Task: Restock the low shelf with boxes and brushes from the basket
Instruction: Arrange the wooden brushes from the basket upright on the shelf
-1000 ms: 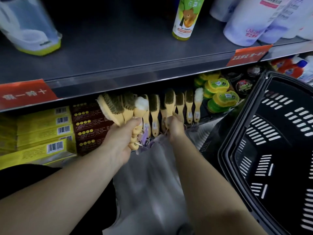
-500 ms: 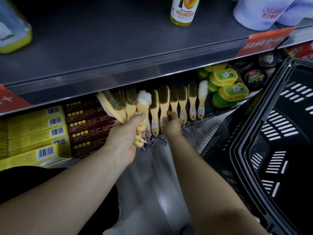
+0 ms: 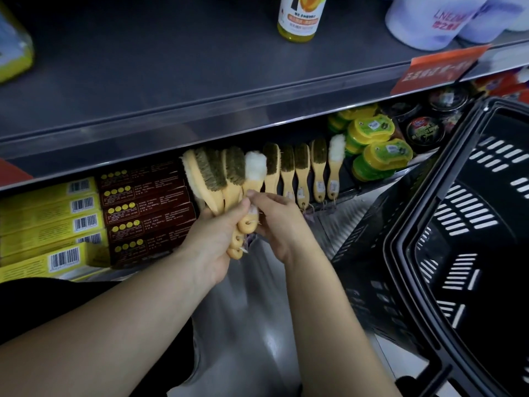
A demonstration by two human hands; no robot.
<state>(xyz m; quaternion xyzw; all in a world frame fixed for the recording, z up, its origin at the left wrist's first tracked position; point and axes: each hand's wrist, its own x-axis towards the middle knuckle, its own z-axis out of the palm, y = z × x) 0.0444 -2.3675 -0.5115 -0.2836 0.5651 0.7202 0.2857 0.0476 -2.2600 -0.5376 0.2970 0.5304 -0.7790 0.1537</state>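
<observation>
Gripping a bundle of brushes [image 3: 226,181] by the handles, bristles toward the low shelf [image 3: 329,202], the left hand [image 3: 211,242] stays closed; right hand [image 3: 274,222] fingers [image 3: 257,196] pinch the white-tufted brush, just left of the shelved row [image 3: 303,167].

Both forearms bare, no sleeves, no rings (dark garment [image 3: 43,305] at lower left).

Dim aisle; grey metal upper shelf [image 3: 171,67]; glossy pale floor [image 3: 257,339].
</observation>
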